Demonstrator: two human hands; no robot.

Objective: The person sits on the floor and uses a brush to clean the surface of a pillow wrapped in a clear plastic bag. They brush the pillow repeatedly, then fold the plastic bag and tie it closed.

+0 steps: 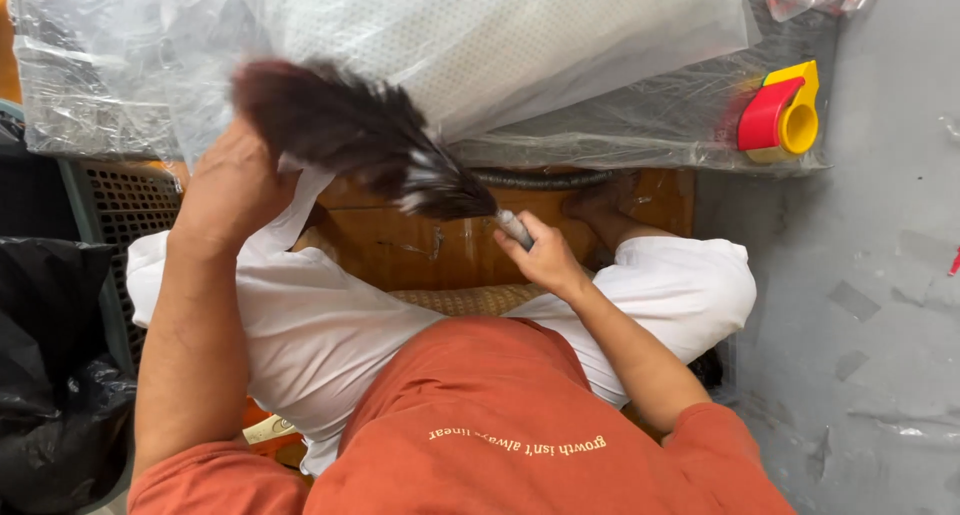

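The right hand is closed around the pale handle of a feather duster, fingers wrapped tight, with the handle's end poking out just above the knuckles. From that grip the dark brown feathers fan up and to the left; their outline is smeared, so the feather head looks to be in motion. The left hand is up at the far end of the feathers, its back turned to the camera. It seems to be pinching a strip of white material against the feathers, but whether the fingers are closed I cannot tell, since they are hidden behind the hand.

The duster is held in the air above the person's lap, between the white trousers and the clear plastic sheeting that lies further off. Under that sheeting sits a white mesh-patterned sheet.

Judging by what shows, the duster is not yet wrapped or bagged: the feathers are bare, and only that one white strip is near them, so most of the handling appears to be left.

To the far right a red and yellow tape dispenser rests on the plastic. A black bag slumps at the near left, and grey floor runs along the right.
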